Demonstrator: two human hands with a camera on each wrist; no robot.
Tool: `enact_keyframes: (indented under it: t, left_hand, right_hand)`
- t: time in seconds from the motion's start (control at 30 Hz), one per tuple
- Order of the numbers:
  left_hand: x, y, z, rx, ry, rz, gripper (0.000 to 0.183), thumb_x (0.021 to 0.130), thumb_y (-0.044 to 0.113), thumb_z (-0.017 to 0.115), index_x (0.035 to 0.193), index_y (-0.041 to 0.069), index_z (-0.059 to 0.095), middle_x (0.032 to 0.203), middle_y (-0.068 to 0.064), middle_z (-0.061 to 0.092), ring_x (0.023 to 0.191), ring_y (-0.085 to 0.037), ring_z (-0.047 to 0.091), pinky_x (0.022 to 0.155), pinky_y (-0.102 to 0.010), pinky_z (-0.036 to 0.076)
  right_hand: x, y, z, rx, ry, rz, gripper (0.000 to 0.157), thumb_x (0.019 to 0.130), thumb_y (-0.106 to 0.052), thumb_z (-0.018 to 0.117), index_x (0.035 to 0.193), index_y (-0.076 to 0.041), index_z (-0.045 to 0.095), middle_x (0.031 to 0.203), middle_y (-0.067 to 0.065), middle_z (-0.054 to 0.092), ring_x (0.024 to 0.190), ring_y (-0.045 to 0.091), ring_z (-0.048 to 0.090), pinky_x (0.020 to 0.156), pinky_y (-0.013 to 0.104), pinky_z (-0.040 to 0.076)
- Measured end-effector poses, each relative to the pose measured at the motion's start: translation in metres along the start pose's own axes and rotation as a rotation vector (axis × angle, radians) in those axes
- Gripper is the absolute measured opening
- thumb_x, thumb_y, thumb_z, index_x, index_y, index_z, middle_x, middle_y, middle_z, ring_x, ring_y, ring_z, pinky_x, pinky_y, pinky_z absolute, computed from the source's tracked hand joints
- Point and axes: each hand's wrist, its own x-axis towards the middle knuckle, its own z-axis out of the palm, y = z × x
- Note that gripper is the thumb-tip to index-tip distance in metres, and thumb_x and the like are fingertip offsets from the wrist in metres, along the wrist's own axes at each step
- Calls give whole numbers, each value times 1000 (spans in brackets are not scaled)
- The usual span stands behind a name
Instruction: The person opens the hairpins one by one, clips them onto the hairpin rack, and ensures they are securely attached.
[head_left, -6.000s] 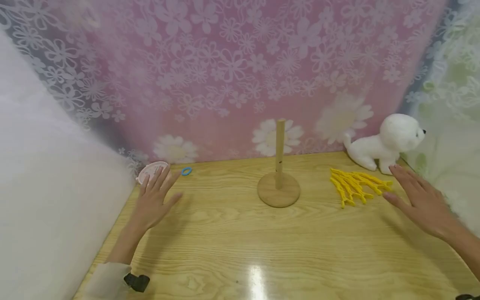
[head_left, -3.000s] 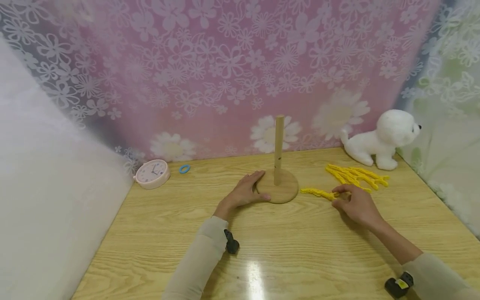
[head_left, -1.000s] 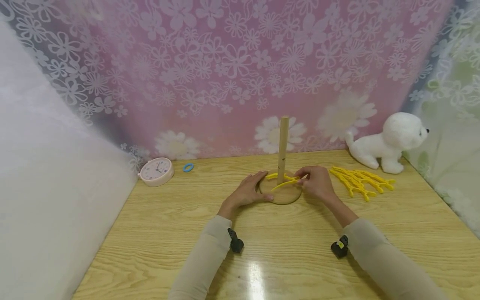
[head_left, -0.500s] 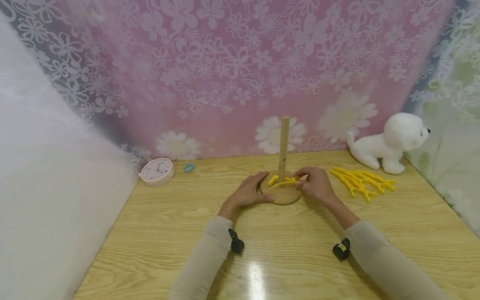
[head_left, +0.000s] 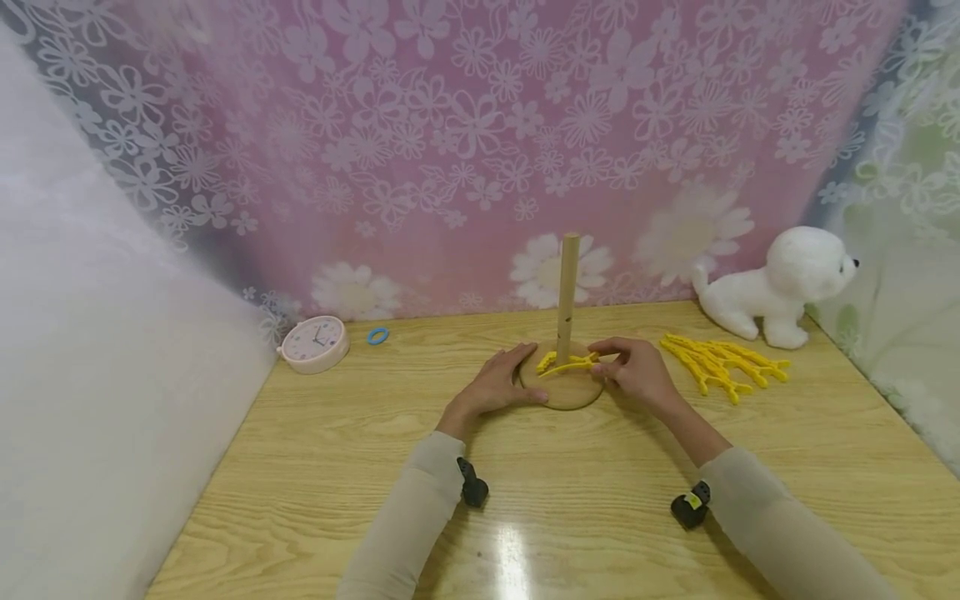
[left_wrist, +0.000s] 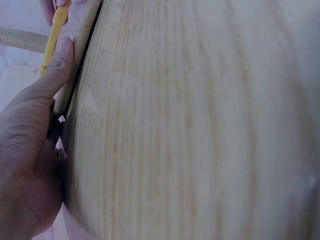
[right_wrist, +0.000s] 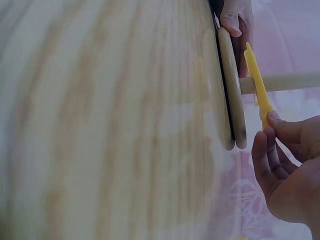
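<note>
A wooden stand with a round base (head_left: 570, 396) and an upright post (head_left: 567, 292) is in the middle of the table. My left hand (head_left: 491, 383) holds the left side of the base, its thumb (left_wrist: 60, 62) on the rim in the left wrist view. My right hand (head_left: 637, 371) pinches the handle end of a yellow alligator hair clip (right_wrist: 257, 82) between thumb and fingers. The clip's two arms lie either side of the post, low down, just above the base. Whether its jaws touch the post I cannot tell.
Several more yellow hair clips (head_left: 723, 367) lie fanned out to the right of the stand, before a white plush dog (head_left: 787, 287). At the back left are a pink clock (head_left: 315, 343) and a blue ring (head_left: 378, 336). A floral curtain (head_left: 465, 167) hangs behind.
From apart and empty, both hands came to the stand. My left hand took hold of the base. My right hand took one clip from the pile and brought it round the post; its arms have drawn closer.
</note>
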Motion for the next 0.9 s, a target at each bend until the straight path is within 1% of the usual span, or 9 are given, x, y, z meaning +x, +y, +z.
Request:
enact_keyframes:
  t: [0.1,0.3,0.5,0.57,0.67,0.73,0.8,0.87,0.9]
  left_hand:
    - [0,-2,2,1,0,-5,100,87,58,79,167,32,24,173,1,21,161,-33,7,128,-59,13]
    - [-1,-2,3,-3,0,1,100,88,56,79,167,31,25,173,1,22,161,-33,7,128,-59,13]
    - [0,-2,4,-3,-4,20,101,87,57,79,168,30,24,173,1,22,161,-34,7,128,-59,13]
    - [1,-3,4,0,2,16,101,87,57,79,168,31,24,173,2,22,161,-34,7,128,-58,13]
    - [1,-5,4,5,10,9,101,87,57,79,167,33,23,173,3,21,161,-33,7,128,-58,13]
    - [2,-6,3,2,10,8,101,87,58,79,167,33,23,173,3,21,161,-33,6,128,-58,11]
    - [2,-6,3,-1,4,10,102,87,58,80,168,33,22,173,4,20,161,-32,5,128,-58,11]
    - [2,-7,2,-4,-1,11,103,87,58,79,168,33,22,174,4,19,161,-32,4,128,-58,10]
    - [2,-7,2,-4,-4,11,103,87,58,79,168,33,21,174,5,19,161,-32,4,129,-58,9]
  right_hand:
    - [-2,3,-1,43,-9,36,34,96,-9,76,128,1,71,99,20,74,68,25,64,56,30,54]
    - [-9,6,-10,109,-33,69,37,99,-16,74,133,0,68,109,24,72,79,29,69,64,32,60]
    - [-25,10,-33,120,-69,85,48,102,-31,70,140,-3,63,130,22,66,87,29,70,71,35,62]
    - [-30,12,-42,125,-69,86,52,101,-33,71,142,-2,61,135,23,65,88,29,70,71,36,63]
    - [-37,15,-56,119,-61,98,57,101,-36,71,145,-1,58,136,21,64,88,25,70,71,36,63]
    - [-42,18,-66,118,-45,115,59,101,-37,71,146,-1,56,132,12,68,87,22,70,70,35,62]
    - [-48,23,-76,117,-27,129,62,101,-38,71,147,1,55,124,-2,70,84,20,69,69,33,62]
    - [-53,28,-84,114,-1,146,64,101,-39,71,147,2,54,114,-17,68,81,19,69,68,31,61]
    - [-56,30,-87,108,12,157,65,101,-39,71,147,3,54,111,-22,67,79,18,69,67,30,61]
